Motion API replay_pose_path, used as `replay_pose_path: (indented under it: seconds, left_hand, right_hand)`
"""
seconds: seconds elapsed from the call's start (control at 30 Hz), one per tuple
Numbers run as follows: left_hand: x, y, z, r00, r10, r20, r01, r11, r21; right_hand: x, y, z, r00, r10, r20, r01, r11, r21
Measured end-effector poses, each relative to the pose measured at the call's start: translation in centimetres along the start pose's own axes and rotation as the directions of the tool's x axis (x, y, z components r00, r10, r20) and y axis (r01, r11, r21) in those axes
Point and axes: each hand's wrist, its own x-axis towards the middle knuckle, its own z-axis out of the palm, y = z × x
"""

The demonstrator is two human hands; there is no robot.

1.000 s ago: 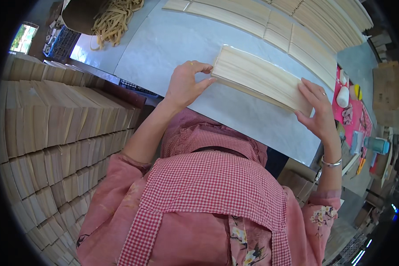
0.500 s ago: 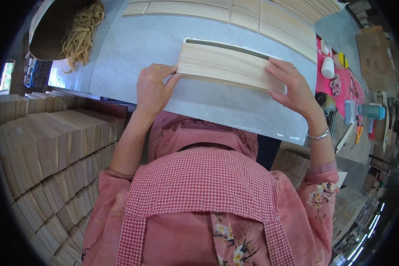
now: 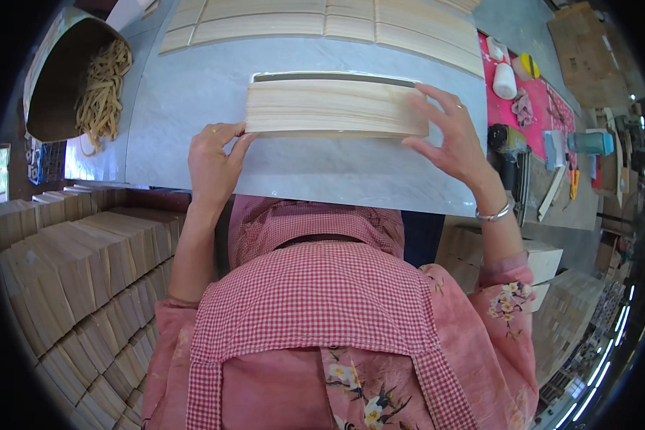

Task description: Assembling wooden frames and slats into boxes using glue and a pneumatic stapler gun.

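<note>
A pale, long wooden box (image 3: 330, 107) lies crosswise on the grey marbled table. Along its far side runs a dark narrow opening with a thin light rim. My left hand (image 3: 218, 161) pinches its near left corner between thumb and fingers. At the other end, my right hand (image 3: 451, 136) has its thumb and fingers spread around the right end. Its thumb is at the near edge, and its slightly blurred fingertips are over the top face. Whether those fingertips touch the wood I cannot tell.
Flat wooden panels (image 3: 265, 29) lie at the table's far side. A tub (image 3: 46, 86) holding tan strips (image 3: 106, 93) stands left. Stacked wood blocks (image 3: 86, 258) fill the lower left. On the right are a white bottle (image 3: 504, 81), a yellow tape roll (image 3: 529, 66) and a teal container (image 3: 591, 143).
The view has shifted and turned, so the box appears farther left and more level. My right fingers have loosened and spread at its right end; my left hand keeps its corner.
</note>
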Motion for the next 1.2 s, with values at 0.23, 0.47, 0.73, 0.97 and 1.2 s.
replay_pose_path:
  seconds: [0.23, 0.47, 0.73, 0.97, 1.2]
  left_hand:
    - [0.3, 0.5, -0.7, 0.997, -0.038, 0.066, 0.036, 0.999, 0.023]
    - [0.3, 0.5, -0.4, 0.997, -0.053, 0.062, 0.049, 0.997, 0.066]
    - [0.3, 0.5, -0.2, 1.0, 0.009, 0.025, -0.012, 0.993, 0.117]
    - [-0.2, 0.4, -0.5, 0.999, 0.032, 0.023, -0.036, 0.986, 0.161]
    - [-0.3, 0.6, -0.2, 0.999, 0.023, 0.022, -0.027, 0.984, 0.174]
  right_hand:
    - [-4.8, -0.7, 1.1, 0.864, 0.503, -0.026, -0.478, 0.834, 0.277]
    - [-4.0, -1.1, 1.5, 0.873, 0.487, -0.018, -0.474, 0.857, 0.202]
    - [-3.9, -0.3, 1.3, 0.881, 0.471, 0.048, -0.466, 0.845, 0.264]
    - [-2.4, -3.0, -0.1, 0.9, 0.434, -0.036, -0.436, 0.895, -0.095]
    - [3.6, -9.0, 6.0, 0.915, 0.274, -0.297, -0.279, 0.96, 0.025]
